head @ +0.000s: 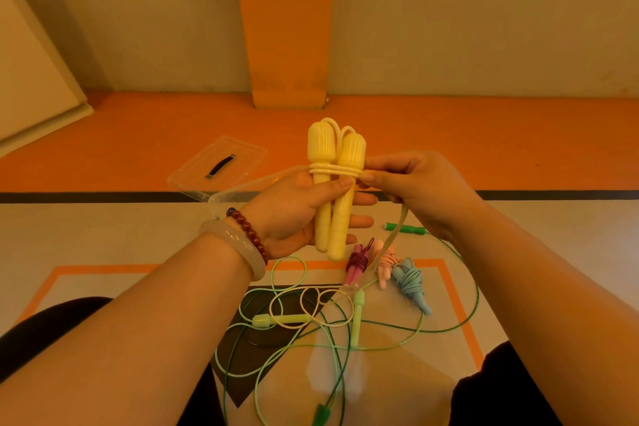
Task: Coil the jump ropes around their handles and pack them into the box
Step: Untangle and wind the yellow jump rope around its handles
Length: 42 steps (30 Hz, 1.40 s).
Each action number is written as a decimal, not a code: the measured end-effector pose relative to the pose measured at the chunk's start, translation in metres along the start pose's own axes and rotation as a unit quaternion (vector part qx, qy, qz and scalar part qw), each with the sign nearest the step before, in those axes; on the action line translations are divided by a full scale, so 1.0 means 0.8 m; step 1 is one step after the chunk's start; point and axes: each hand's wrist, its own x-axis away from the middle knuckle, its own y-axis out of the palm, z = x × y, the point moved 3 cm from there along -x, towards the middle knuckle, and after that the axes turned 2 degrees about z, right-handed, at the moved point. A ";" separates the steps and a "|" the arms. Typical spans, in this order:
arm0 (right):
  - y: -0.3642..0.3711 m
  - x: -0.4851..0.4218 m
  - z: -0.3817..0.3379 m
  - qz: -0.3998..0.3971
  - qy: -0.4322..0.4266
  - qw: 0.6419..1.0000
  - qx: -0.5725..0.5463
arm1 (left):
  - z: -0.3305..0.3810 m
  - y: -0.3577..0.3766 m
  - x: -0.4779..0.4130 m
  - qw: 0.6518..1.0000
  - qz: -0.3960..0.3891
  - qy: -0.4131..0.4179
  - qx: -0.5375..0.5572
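My left hand [294, 211] grips two yellow jump-rope handles [337, 190] held upright side by side. A few turns of their pale cord [332, 169] wrap around the handles just above my thumb. My right hand [415, 190] pinches the cord at the right side of the handles, and the loose cord hangs down from it to the floor. The clear plastic box [242, 188] lies on the floor behind my left hand, mostly hidden. Three coiled ropes lie on the floor below: a purple one [358, 264], a pink one [385, 263] and a blue one [411, 282].
A clear lid with a dark handle [221, 162] rests on the orange floor at the back left. Uncoiled light green rope with its handles [280, 320] and a dark green rope [404, 227] sprawl over the floor between my knees. A wall with an orange pillar [287, 28] stands behind.
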 end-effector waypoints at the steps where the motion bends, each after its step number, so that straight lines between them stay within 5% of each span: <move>1: 0.000 0.000 0.001 0.000 -0.002 1.000 0.002 | 0.000 -0.001 0.000 1.000 -0.001 -0.004 0.003; 6: 0.004 0.001 0.002 0.009 -0.020 1.000 -0.003 | 0.000 -0.001 0.000 1.000 -0.004 -0.016 0.024; 13: 0.009 0.000 0.011 0.030 -0.022 0.998 0.050 | -0.005 0.003 -0.005 0.989 0.118 0.061 -0.068; 18: 0.010 -0.002 0.008 0.027 -0.033 0.999 0.034 | -0.002 0.002 -0.007 0.984 0.160 0.064 -0.036; 23: 0.016 0.001 0.012 0.016 -0.049 0.999 -0.017 | -0.003 0.007 -0.005 0.996 0.076 0.040 0.026; 27: 0.015 0.003 0.014 -0.050 -0.041 0.998 0.007 | 0.002 0.000 0.001 0.999 0.013 0.000 -0.039; 42: 0.015 0.000 0.009 -0.046 -0.013 0.999 0.012 | 0.008 -0.005 0.007 0.986 0.070 0.005 -0.148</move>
